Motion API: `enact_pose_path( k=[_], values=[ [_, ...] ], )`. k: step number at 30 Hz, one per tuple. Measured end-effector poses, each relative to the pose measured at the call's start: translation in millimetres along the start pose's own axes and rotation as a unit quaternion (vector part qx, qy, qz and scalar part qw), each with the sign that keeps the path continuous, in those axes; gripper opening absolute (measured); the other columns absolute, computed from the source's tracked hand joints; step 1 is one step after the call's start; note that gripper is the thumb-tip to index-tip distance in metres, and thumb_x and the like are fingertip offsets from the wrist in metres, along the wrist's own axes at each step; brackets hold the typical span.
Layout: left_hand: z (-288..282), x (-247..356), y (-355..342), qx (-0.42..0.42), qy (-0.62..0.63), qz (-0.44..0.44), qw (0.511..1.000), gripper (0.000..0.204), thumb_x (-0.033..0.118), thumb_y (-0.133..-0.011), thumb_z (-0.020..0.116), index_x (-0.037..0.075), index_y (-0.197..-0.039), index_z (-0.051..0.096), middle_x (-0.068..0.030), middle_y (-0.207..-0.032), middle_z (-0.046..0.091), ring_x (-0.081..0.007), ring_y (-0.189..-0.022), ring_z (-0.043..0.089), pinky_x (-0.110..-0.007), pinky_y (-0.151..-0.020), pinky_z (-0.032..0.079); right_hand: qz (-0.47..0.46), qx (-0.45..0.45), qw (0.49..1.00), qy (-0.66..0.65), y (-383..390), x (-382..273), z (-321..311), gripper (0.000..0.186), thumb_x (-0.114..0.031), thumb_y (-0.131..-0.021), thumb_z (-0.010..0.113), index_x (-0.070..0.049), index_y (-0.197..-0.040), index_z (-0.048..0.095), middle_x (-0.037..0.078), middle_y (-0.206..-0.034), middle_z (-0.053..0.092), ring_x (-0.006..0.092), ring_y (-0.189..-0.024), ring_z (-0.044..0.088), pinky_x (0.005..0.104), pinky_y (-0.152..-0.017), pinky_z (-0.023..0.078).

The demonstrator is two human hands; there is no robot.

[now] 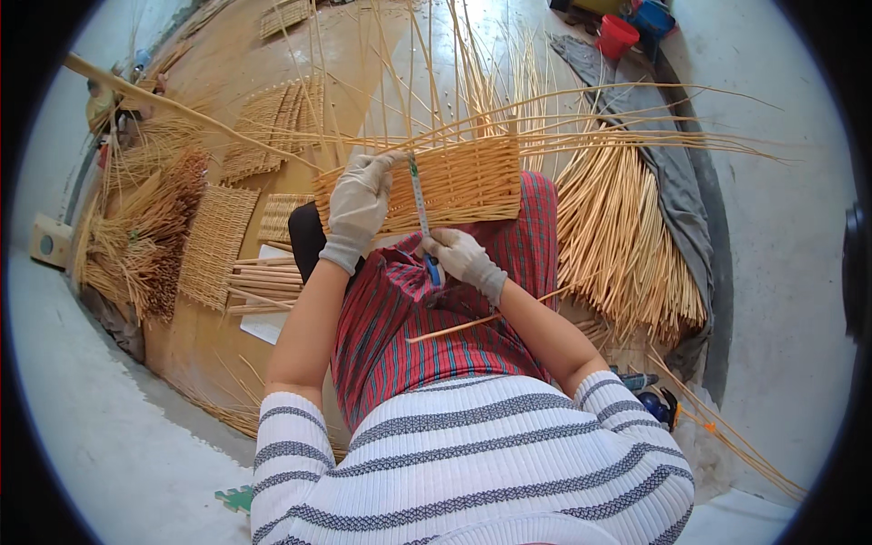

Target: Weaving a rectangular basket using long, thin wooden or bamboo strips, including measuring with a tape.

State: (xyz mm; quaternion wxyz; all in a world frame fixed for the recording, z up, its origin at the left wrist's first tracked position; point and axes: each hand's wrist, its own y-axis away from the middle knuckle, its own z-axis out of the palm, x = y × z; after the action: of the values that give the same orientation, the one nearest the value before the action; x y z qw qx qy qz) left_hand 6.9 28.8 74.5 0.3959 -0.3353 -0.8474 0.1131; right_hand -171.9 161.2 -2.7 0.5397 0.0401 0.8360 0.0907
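On striped red lap cloth [386,350]: woven panel [472,177], tape measure [420,202] down its face. In gloved left hand [357,202]: panel's upper edge plus, seemingly, tape's tip. In gloved right hand [465,258]: tape's lower end. Could slip at top through weak pinch, or read false if pulled slantwise. Could bend or snap long upright canes [481,91] if turned carelessly, loosening weave
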Motion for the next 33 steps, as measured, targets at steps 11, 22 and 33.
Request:
enact_pose_path(
  k=[11, 22, 33],
  values=[
    [21.9, -5.3, 4.8, -0.047, -0.170, 0.011, 0.984, 0.046, 0.009, -0.096, 0.069, 0.024, -0.139, 0.071, -0.0128, -0.113, 0.068, -0.0323, -0.105, 0.069, -0.045, -0.089, 0.055, 0.034, 0.032, 0.999, 0.027, -9.1, 25.3, 16.4, 0.046, -0.044, -0.108, 0.053, -0.007, -0.110, 0.080, 0.019, -0.110, 0.078, 0.0347, -0.106, 0.073, 0.0415, -0.095, 0.055],
    [21.2, -1.6, 9.2, 0.000, -0.179, 0.048, 0.983, 0.044, 0.007, -0.096, 0.067, 0.023, -0.137, 0.072, -0.0128, -0.119, 0.068, -0.0322, -0.105, 0.069, -0.046, -0.090, 0.056, 0.087, -0.025, 0.996, 0.002, 8.1, 38.6, 21.6, 0.050, -0.048, -0.108, 0.052, -0.005, -0.108, 0.078, 0.015, -0.103, 0.078, 0.0330, -0.099, 0.073, 0.0417, -0.094, 0.054],
    [-5.3, -63.2, 8.3, -0.008, 0.034, -0.057, 0.998, 0.061, 0.008, -0.094, 0.077, 0.015, -0.149, 0.052, -0.0096, -0.139, 0.070, -0.0301, -0.122, 0.071, -0.042, -0.100, 0.055, -0.034, -0.014, 0.990, -0.136, 12.8, 0.8, 43.1, 0.037, -0.036, -0.109, 0.063, -0.002, -0.108, 0.078, 0.004, -0.083, 0.072, 0.0098, -0.068, 0.064, 0.0296, -0.066, 0.054]
  ],
)
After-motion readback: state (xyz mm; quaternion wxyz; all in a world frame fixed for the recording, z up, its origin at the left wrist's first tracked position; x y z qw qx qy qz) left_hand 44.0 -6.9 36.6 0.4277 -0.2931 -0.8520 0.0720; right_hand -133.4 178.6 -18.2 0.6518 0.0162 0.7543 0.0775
